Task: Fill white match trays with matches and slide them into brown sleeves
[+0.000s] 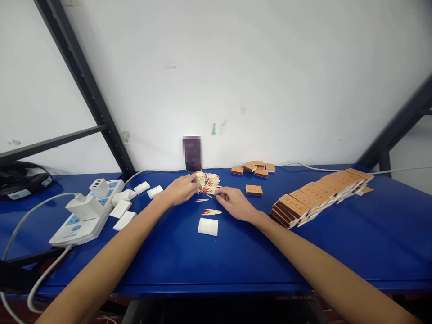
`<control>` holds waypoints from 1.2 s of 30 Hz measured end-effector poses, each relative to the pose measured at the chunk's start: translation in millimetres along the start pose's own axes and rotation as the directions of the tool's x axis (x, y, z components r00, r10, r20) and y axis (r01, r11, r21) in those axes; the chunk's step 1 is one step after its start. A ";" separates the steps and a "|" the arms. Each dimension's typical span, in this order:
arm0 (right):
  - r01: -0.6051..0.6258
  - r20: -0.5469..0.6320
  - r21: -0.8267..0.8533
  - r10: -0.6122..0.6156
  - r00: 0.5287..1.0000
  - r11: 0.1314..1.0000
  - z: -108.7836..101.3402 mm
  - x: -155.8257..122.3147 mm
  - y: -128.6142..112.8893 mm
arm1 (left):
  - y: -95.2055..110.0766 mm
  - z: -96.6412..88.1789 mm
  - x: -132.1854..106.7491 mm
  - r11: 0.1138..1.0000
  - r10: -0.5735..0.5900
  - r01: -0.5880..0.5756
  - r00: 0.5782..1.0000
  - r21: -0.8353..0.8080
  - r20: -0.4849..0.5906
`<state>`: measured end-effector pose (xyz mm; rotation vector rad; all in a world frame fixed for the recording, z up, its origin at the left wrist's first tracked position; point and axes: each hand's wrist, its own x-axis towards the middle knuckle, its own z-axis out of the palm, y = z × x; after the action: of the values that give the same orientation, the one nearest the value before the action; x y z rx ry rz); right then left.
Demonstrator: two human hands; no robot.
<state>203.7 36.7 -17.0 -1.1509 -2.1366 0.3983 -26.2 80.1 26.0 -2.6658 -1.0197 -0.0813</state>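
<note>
A heap of red-tipped wooden matches [209, 181] lies on the blue tabletop. My left hand [182, 189] is at the heap's left edge, its fingers bent in among the sticks; what is between the fingertips is hidden. On the near right side, my right hand [234, 202] has thumb and fingers pinched together on matches at the edge of the pile. Closer to me lie a few loose matches [202, 200] and a small lined-up bunch of matches [211, 212]. Below the bunch rests a white inner tray of a matchbox [208, 227].
Stacked matchboxes [315, 193] form a long row at right. One matchbox [254, 190] lies right of my right hand, with several more matchboxes [258, 166] behind. White trays [124, 220] and a power strip [91, 211] are at left. A phone [193, 154] leans against the wall.
</note>
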 end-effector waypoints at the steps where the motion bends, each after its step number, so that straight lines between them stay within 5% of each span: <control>1: 0.003 0.000 -0.002 -0.003 1.000 1.000 -0.1 -0.1 -0.2 | 0.8 -0.6 1.4 1.000 0.009 -0.009 1.000 0.009 0.007; 9: 0.021 0.032 -0.044 -0.019 0.999 0.999 -1.9 1.8 -2.5 | 0.4 -1.9 0.5 0.998 0.053 -0.053 0.999 0.020 -0.008; 15: -0.105 0.040 0.002 0.105 0.994 0.994 -0.1 7.6 -4.8 | 21.6 -4.9 -1.6 0.989 -0.043 0.029 0.994 -0.142 -0.100; 21: -0.103 -0.019 -0.037 0.102 0.995 0.994 2.9 8.9 -3.9 | 37.6 0.2 -1.0 0.946 -0.118 0.086 0.989 -0.313 -0.085; 27: -0.095 0.030 -0.090 0.099 0.995 0.991 5.1 12.4 -4.5 | 24.8 15.8 -14.1 0.886 -0.340 0.223 0.909 -0.405 -0.242; 33: -0.087 0.073 -0.059 0.091 0.993 0.994 4.0 9.2 -5.7 | 30.0 13.5 -18.7 0.857 -0.326 0.189 0.919 -0.480 -0.220; 36: -0.055 0.108 -0.029 0.058 0.992 0.998 2.5 6.9 -6.1 | 33.8 10.2 -18.6 0.829 -0.406 0.291 0.900 -0.479 -0.157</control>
<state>195.5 39.1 -12.7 -1.2318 -2.2126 0.4704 -18.2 47.0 5.1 -2.7000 -1.5442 -0.8058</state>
